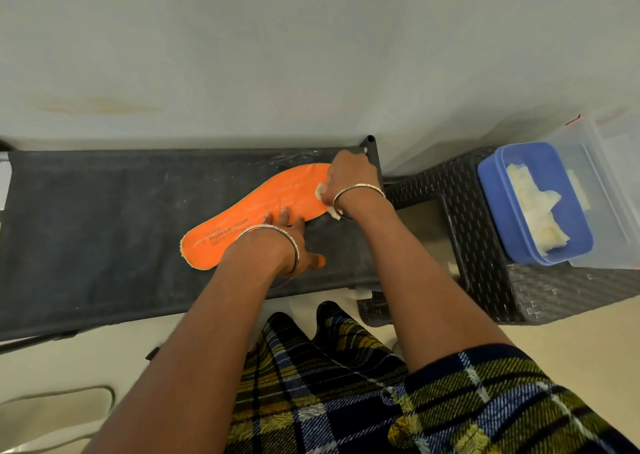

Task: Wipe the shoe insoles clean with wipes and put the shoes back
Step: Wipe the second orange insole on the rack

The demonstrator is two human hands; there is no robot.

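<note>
- We look down on a dark fabric shelf [104,218] on a black frame, set against a plain pale wall [311,38]; the cloth is dusty and scuffed near its far right corner.
- The floor [52,367] below is a light cream colour, and a plaid garment [346,401] in blue, yellow and black fills the lower middle and right of the view.
- Just right of the shelf stands a dark woven-pattern stool [485,280]. On its top sits a blue tub [502,218] with pale wipes [536,218] in it, and a clear plastic container [606,194] lies just beside the tub on the far side.
- The orange insole [263,211] lies flat on the shelf, printed side up, heel end toward the lower left and toe end toward the far right corner.
- Our left hand [287,242] is spread flat, fingers pressing on the insole's near edge at mid-length, thumb resting on the cloth; it grips nothing. A thin bangle circles the wrist.
- Our right hand [349,176] is curled over the toe end of the insole, clenched around a crumpled white wipe [322,194] that shows below the palm, pressed to the orange surface. This wrist also wears a bangle.
</note>
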